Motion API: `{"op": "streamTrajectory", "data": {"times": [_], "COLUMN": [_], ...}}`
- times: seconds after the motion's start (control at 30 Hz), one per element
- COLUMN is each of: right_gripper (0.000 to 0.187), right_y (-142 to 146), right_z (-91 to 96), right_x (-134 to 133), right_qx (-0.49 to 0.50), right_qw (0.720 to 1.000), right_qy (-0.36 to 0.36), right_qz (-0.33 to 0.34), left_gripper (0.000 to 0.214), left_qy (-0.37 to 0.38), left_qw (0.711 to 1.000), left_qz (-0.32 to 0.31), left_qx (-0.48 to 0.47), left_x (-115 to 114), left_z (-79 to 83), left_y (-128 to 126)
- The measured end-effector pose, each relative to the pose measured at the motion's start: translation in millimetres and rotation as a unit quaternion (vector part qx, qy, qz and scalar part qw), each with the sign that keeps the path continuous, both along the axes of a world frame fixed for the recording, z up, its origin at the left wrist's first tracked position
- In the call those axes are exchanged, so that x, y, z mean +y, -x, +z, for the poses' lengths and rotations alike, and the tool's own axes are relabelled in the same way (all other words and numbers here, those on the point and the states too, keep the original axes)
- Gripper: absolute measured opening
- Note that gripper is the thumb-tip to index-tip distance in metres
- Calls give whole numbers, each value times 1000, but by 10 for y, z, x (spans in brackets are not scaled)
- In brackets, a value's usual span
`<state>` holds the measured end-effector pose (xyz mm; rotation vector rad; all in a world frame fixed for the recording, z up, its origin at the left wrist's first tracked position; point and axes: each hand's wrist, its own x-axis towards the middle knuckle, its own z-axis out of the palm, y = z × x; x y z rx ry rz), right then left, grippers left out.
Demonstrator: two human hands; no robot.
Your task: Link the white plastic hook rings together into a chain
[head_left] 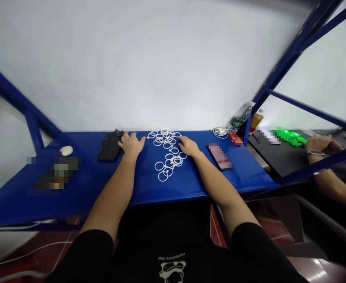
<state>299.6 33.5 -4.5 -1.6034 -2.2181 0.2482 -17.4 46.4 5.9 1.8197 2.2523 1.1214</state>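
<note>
Several white rings (174,151) with small loops lie in a loose, partly overlapping spread on the blue tabletop (143,182). My right hand (189,146) rests at the right side of the rings. Its fingertips point left and are apart, close to the upper rings, and I cannot tell whether they touch one. To the left, my left hand (132,144) is spread over the table with nothing in it. Its fingers reach the right edge of a flat black object (110,149), with crumpled black material (118,133) behind it.
A phone (220,156), a red box (235,139), a coiled white cable (220,132) and a plastic bottle (242,118) are on the right. A white mouse-like object (66,151) is on the left. Blue frame posts flank the table. Another person's hands (321,144) are at a black table.
</note>
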Motion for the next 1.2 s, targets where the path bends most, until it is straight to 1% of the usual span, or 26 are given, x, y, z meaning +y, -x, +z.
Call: {"op": "streamTrajectory", "data": {"times": [0.07,0.13,0.17,0.23,0.3,0.37,0.43,0.5,0.57,0.67,0.73,0.83,0.9,0.97,1.1,1.2], "right_gripper": [59,63,63,61,57,51,40,27,21,21,21,21,22,24,28,25], "right_y": [20,51,68,96,103,86,54,24,8,27,69,160,221,266,291,274], "right_z": [5,17,24,40,51,51,42,28,18,24,46,96,130,156,172,159], "right_x": [11,32,43,57,54,37,19,7,-3,-28,-63,-140,-199,-250,-288,-265], "right_qx": [-3,-9,-12,-18,-18,-15,-13,-9,8,52,74,84,83,82,91,119], "right_qw": [1000,1000,1000,999,999,999,998,998,999,998,995,990,986,983,979,976], "right_qy": [0,5,10,17,8,-7,-15,-12,-12,-35,-61,-92,-103,-110,-112,-120], "right_qz": [-8,-20,-27,-31,-34,-43,-55,-59,-49,-15,15,65,98,122,145,138], "left_gripper": [39,34,32,28,25,23,21,20,19,22,30,41,43,42,40,35], "left_qy": [-54,-107,-117,-103,-87,-79,-74,-69,-63,-65,-77,-96,-98,-83,-48,-63], "left_qw": [997,987,981,970,953,932,917,914,916,921,922,923,923,921,916,915], "left_qz": [-35,-102,-136,-211,-283,-348,-388,-398,-394,-383,-379,-373,-373,-381,-394,-396], "left_qx": [40,67,69,67,66,64,54,39,30,23,19,8,-3,-17,-48,-50], "left_x": [-26,-95,-138,-221,-274,-286,-266,-237,-219,-226,-247,-281,-296,-306,-321,-321], "left_z": [2,17,20,3,-41,-94,-136,-158,-161,-139,-112,-70,-49,-40,-51,-68], "left_y": [-111,-292,-392,-576,-705,-760,-758,-731,-710,-715,-730,-741,-737,-734,-750,-771]}}
